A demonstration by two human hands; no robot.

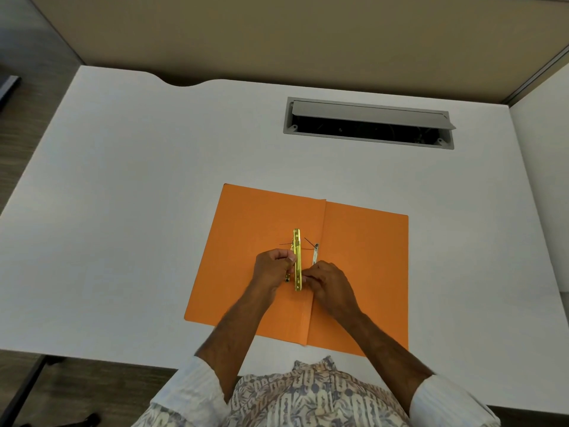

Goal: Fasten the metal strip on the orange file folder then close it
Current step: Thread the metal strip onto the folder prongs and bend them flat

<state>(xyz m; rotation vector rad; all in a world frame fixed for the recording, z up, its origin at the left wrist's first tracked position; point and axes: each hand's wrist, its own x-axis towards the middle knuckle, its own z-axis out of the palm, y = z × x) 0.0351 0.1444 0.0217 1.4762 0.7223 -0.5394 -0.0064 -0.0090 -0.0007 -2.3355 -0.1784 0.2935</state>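
Lying open and flat on the white desk [129,186], the orange folder [366,272] has its fold running away from the person, with the gold metal strip [297,257] set lengthwise on the left leaf, just beside the fold.

Head view. The strip passes between the two hands: its far end stands clear beyond them, its near end shows just below the fingertips. A thinner silver prong [315,253] rises just right of the strip, beside the fold, its lower part hidden by the right hand. The left hand [272,268] is curled against the strip's left edge, thumb and fingers pinched at its lower half; a small gold piece shows under this hand, too small to identify. The right hand [328,283] is curled with fingertips touching the strip's right edge near its lower end; whether it truly pinches the strip or only presses on it cannot be told.

Edges and room. The folder's near edge lies close to the desk's front edge. Bare desk extends widely to the left and beyond the folder. A grey cable hatch [369,121], lid raised, sits well apart at the far right. A partition [277,35] bounds the far side.
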